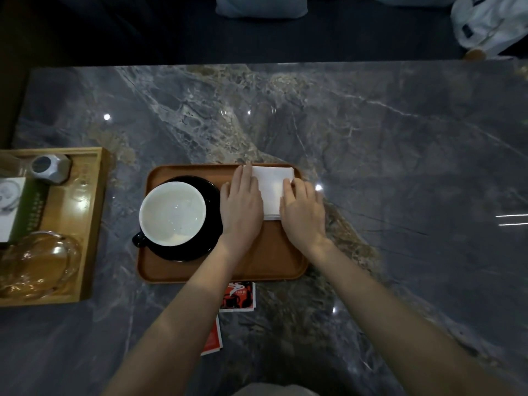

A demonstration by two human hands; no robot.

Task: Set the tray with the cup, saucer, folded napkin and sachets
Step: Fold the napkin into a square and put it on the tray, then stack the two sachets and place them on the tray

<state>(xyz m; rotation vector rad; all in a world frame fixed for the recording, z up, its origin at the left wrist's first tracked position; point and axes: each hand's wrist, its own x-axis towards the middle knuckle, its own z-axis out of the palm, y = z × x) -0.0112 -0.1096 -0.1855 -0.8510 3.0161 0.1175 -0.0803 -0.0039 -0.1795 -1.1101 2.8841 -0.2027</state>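
A brown oval-cornered tray (265,261) lies on the marble table. On its left half stands a black cup with a white inside (173,212) on a black saucer (213,244), handle toward the near left. A white folded napkin (273,190) lies on the tray's far right part. My left hand (242,204) rests flat on the napkin's left edge. My right hand (303,211) presses flat on its right side, fingers together. Two red sachets (240,297) (213,338) lie on the table just in front of the tray, partly hidden by my left forearm.
A wooden tray (91,224) at the left edge holds a grey faceted jar (51,167), a white and green box (17,210) and a glass dish (40,261). The table's far edge runs along a dark floor with cushions and a white bag (491,24).
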